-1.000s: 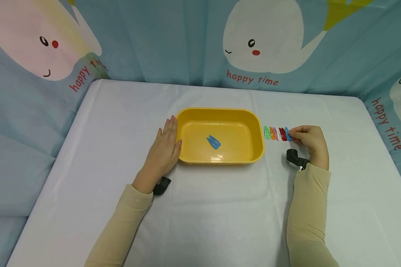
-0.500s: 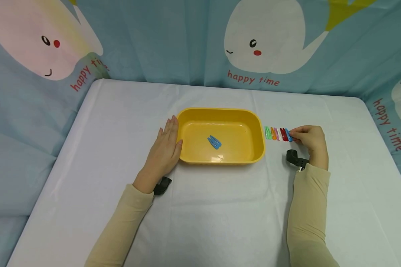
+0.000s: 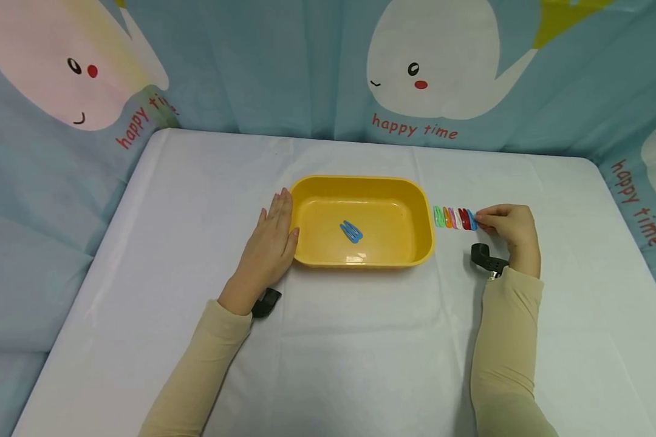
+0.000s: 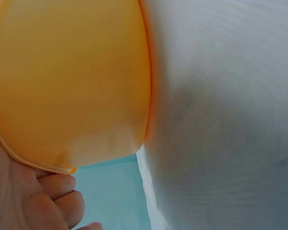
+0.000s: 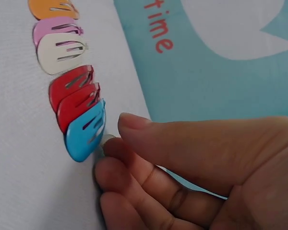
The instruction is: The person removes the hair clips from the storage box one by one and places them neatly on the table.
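Note:
My left hand [image 3: 269,246] lies with straight fingers along the left end of a yellow plastic tray [image 3: 361,265]; the left wrist view has its fingers by the tray rim [image 4: 43,167]. Inside the tray are blue snap hair clips [image 3: 351,231]. Right of the tray, a row of snap hair clips lies on the cloth: green [image 3: 438,216], orange [image 3: 447,217], pink, white, red, and blue at the right end. In the right wrist view my right hand [image 5: 182,172] is beside that blue hair clip [image 5: 86,132], thumb apart from it and fingers loosely bent. Whether the index fingertip touches it, I cannot tell.
A white cloth [image 3: 361,352] covers the table. Behind it hangs a blue curtain [image 3: 268,73] printed with whales. Black wrist cameras sit at the left wrist [image 3: 266,303] and right wrist [image 3: 488,259].
The blue hair clip at the row's end has straightened and now lies close against the red ones. My right hand has let go of it and shifted slightly right. The left hand stays put.

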Tool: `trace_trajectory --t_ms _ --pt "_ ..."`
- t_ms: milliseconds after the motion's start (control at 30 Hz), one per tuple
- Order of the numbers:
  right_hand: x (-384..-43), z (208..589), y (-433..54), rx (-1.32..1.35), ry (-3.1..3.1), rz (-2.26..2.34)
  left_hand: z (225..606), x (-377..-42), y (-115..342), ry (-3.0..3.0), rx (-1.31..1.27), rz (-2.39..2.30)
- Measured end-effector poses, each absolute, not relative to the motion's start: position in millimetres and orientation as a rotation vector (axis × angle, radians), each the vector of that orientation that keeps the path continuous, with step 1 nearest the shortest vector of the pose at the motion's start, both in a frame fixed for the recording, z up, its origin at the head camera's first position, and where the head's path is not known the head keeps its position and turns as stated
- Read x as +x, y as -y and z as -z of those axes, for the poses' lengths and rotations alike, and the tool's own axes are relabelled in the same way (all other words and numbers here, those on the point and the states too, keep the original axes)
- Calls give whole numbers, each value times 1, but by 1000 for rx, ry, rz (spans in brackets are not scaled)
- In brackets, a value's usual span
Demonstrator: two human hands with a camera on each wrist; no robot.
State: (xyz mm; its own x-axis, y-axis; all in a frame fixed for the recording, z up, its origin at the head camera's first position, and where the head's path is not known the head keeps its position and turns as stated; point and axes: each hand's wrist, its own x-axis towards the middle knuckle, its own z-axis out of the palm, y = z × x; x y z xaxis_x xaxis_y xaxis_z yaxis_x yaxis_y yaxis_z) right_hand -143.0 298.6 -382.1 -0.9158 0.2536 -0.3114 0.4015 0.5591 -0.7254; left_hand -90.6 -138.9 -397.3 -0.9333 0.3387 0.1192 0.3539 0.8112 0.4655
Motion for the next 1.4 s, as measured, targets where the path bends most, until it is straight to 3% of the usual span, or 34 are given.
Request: trace_trajectory --t_ms 267,700,1400 --pt "-141 374 -298 579 -2483 1560 397 -90 139 2955 -562 786" --pt "-140 359 -283 326 -2310 1866 395 -90 141 2965 -558 786" --pt "-135 324 -216 -21 -2493 1563 395 -88 140 2974 -543 753"
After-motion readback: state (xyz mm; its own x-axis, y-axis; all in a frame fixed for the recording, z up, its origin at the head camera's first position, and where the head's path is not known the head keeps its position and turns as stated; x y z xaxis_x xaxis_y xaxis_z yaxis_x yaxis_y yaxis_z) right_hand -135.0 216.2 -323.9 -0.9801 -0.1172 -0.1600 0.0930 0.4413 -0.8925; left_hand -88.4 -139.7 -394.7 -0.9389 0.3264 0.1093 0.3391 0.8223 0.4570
